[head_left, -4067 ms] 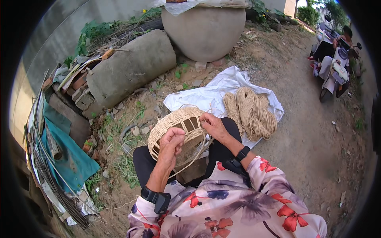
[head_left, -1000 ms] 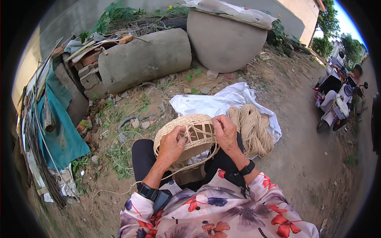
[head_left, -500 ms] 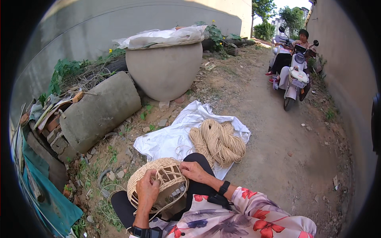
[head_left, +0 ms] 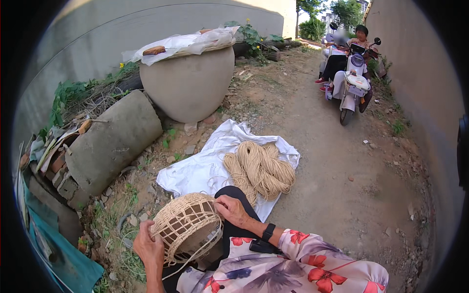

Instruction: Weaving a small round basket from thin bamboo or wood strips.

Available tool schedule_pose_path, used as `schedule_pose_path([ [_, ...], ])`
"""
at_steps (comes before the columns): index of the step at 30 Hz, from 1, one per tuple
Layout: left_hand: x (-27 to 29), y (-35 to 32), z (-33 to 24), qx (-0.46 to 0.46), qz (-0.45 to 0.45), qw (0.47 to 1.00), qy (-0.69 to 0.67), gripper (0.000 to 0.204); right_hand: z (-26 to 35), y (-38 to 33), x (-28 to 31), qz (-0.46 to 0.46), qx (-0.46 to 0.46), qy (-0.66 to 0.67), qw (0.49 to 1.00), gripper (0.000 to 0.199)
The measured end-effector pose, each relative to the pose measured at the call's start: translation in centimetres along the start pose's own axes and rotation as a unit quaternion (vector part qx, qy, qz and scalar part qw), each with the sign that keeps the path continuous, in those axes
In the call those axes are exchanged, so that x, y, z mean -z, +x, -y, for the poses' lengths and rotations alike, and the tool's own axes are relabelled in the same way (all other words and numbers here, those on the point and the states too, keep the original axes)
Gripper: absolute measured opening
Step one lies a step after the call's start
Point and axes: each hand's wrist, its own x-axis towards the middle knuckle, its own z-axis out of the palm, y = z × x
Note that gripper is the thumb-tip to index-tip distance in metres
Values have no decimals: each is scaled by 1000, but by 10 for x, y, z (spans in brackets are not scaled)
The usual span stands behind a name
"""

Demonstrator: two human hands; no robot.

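Observation:
A half-woven basket [head_left: 188, 219] of pale twisted cord rests in my lap, tilted, with a dense weave at the top and an open lattice below. My right hand [head_left: 233, 211] pinches the weave at its upper right side. At the basket's left side is my left hand [head_left: 149, 246], its fingers curled in a pinch; whatever lies between them is hidden. A loose cord [head_left: 193, 255] trails from the lattice down toward my lap. Ahead of my knees, thick hanks of the same cord [head_left: 261, 168] lie on a white plastic sheet [head_left: 195, 168].
A large clay vat [head_left: 188, 85] covered with plastic stands ahead, with a concrete pipe [head_left: 115, 141] to its left. Teal cloth [head_left: 63, 244] lies at the lower left. On the path at right, a person sits on a white scooter [head_left: 352, 85], another rider beside. Walls flank both sides.
My left hand has moved from the front of the weave out to the basket's left side. My right hand keeps its place on the basket. The view has shifted slightly.

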Motion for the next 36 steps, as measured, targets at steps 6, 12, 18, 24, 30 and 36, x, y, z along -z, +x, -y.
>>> schedule_pose_path([
  [6, 39, 16, 150, 157, -234, 959, -43, 17, -5, 4, 14, -26, -31, 4, 999, 13],
  [12, 252, -149, 382, 313, -209, 872, 313, 29, -5, 5, 11, -12, -61, 71, 996, 12],
  [18, 208, -140, 335, 288, 114, 937, 159, 53, 47, 18, 6, -30, 73, 9, 997, 9],
  [24, 42, -17, 44, 35, 95, 993, -64, 26, 71, 35, -15, 129, 139, -74, 979, 9],
  [30, -6, -17, -10, -42, 113, 993, 16, 15, 68, 36, -13, 203, 73, -25, 976, 9],
  [36, -4, -23, -25, -3, 151, 989, 2, 16, 60, 25, -8, 175, 171, -77, 966, 7],
])
